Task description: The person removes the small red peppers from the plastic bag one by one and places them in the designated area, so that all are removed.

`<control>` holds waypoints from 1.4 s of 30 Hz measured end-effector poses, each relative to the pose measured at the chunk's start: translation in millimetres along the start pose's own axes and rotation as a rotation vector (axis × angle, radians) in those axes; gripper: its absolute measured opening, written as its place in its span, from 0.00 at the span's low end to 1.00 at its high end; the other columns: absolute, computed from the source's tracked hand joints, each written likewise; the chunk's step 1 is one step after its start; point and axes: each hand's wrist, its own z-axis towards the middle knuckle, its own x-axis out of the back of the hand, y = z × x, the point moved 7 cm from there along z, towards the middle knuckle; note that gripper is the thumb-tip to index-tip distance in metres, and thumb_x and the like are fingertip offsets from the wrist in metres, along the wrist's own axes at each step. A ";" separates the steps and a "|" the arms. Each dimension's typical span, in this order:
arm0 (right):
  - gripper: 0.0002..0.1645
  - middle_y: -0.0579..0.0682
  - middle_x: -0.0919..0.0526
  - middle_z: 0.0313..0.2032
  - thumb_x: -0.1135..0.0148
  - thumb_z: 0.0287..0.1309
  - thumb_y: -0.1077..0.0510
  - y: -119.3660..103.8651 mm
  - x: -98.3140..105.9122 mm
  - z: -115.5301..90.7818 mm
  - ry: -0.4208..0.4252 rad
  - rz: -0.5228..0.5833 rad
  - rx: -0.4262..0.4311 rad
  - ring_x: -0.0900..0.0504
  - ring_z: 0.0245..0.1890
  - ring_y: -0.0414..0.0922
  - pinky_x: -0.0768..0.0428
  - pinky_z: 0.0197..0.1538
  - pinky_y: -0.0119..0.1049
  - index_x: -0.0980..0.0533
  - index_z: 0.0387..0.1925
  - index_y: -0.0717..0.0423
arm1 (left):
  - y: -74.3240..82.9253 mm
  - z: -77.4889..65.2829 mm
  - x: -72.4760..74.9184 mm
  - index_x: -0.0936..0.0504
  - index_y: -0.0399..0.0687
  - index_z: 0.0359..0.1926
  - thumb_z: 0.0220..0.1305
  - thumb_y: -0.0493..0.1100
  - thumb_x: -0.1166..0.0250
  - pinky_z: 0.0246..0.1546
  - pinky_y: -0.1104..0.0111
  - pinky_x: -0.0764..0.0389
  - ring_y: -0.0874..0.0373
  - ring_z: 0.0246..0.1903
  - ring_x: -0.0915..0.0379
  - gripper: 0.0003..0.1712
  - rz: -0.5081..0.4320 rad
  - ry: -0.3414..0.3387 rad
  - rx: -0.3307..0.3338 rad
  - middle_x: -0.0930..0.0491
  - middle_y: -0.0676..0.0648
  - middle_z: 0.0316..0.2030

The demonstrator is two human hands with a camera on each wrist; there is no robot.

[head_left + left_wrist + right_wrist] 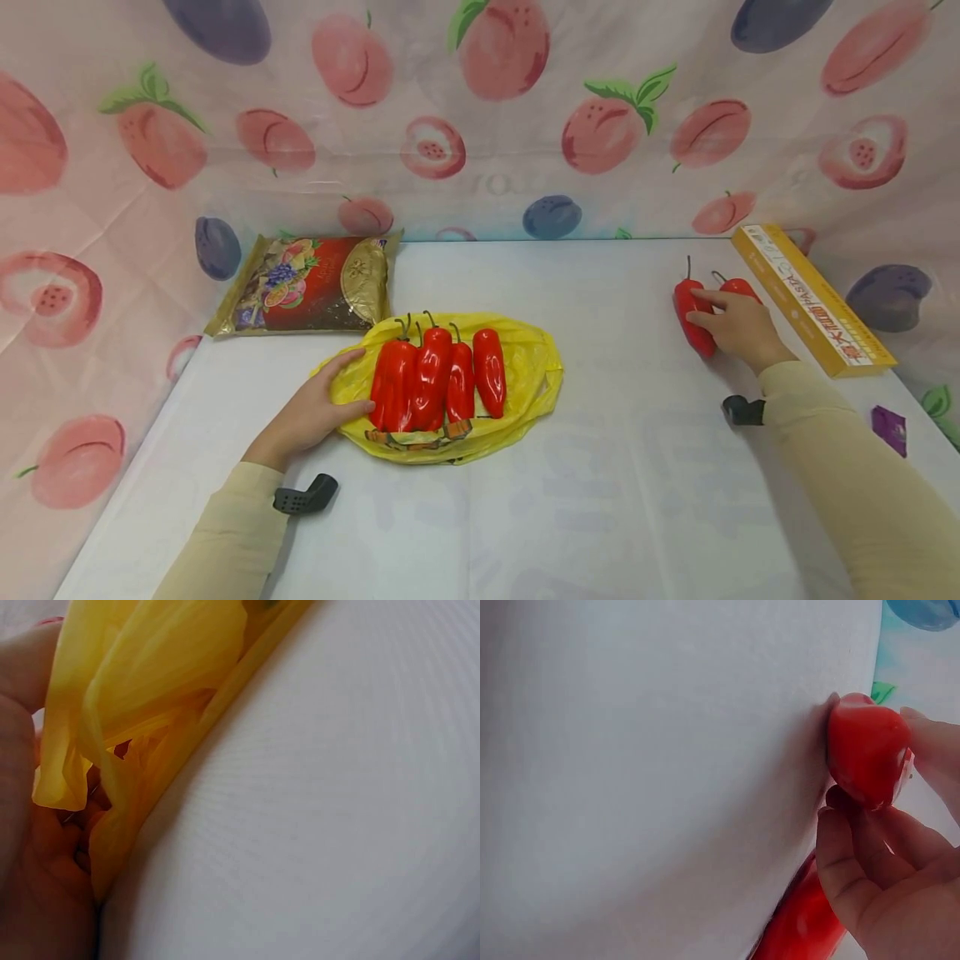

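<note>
The left hand spans the left rim of the yellow bag; I cannot tell whether it grips. Hold that rim steady around the red peppers. Well right, a single pepper sits pinched in the right hand; grip its body firmly, clear of the neighbouring pepper.

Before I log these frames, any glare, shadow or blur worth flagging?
Head view: small bright highlights on the glossy, long red peppers, otherwise fairly crisp; left wrist: dim and soft, translucent yellow plastic bag lacking fine detail, faint ripple lines across the white tabletop; right wrist: dim, broad soft shadow on the tabletop beside the glossy red pepper in the right hand.
</note>
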 end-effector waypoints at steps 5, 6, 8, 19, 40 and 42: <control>0.42 0.75 0.43 0.67 0.43 0.71 0.46 1.7 -0.1 -0.7 0.007 0.000 0.009 0.48 0.66 0.72 0.25 0.54 0.66 0.47 0.78 0.52 | 0.2 -0.2 0.1 0.44 0.56 0.77 0.61 0.57 0.31 0.61 0.35 0.38 0.36 0.67 0.45 0.49 -0.001 0.001 0.000 0.43 0.35 0.72; 0.42 0.74 0.42 0.67 0.43 0.71 0.46 2.1 0.0 -0.8 0.008 -0.002 0.011 0.48 0.65 0.72 0.25 0.54 0.66 0.47 0.77 0.53 | 0.2 -0.2 0.1 0.44 0.56 0.77 0.61 0.57 0.31 0.61 0.35 0.38 0.36 0.67 0.45 0.49 -0.002 0.001 0.000 0.43 0.35 0.72; 0.41 0.75 0.42 0.66 0.43 0.71 0.46 2.8 0.3 -1.2 0.010 -0.007 0.015 0.47 0.65 0.72 0.26 0.55 0.66 0.47 0.77 0.55 | 0.2 -0.3 -0.1 0.44 0.56 0.77 0.61 0.57 0.31 0.61 0.35 0.38 0.36 0.67 0.45 0.49 -0.003 0.000 0.002 0.43 0.34 0.72; 0.42 0.76 0.42 0.66 0.44 0.72 0.45 6.9 2.7 -1.8 0.020 -0.011 0.023 0.46 0.64 0.72 0.28 0.57 0.67 0.47 0.77 0.55 | 0.1 -0.9 -0.2 0.45 0.56 0.77 0.61 0.57 0.31 0.62 0.35 0.39 0.35 0.67 0.46 0.49 -0.008 0.000 0.001 0.43 0.34 0.72; 0.43 0.64 0.35 0.70 0.47 0.69 0.34 -73.8 33.1 -40.0 0.173 0.135 0.193 0.33 0.64 0.66 0.25 0.57 0.62 0.44 0.78 0.43 | -0.9 -0.4 0.5 0.44 0.56 0.77 0.61 0.58 0.32 0.62 0.33 0.40 0.35 0.68 0.46 0.49 0.013 0.013 0.001 0.43 0.35 0.72; 0.42 0.63 0.34 0.69 0.45 0.69 0.37 -89.2 30.8 -45.7 0.182 0.146 0.262 0.30 0.63 0.65 0.26 0.58 0.61 0.42 0.77 0.45 | -1.3 -0.2 0.2 0.44 0.56 0.77 0.61 0.59 0.32 0.62 0.33 0.41 0.35 0.68 0.46 0.49 0.008 0.012 0.003 0.43 0.35 0.72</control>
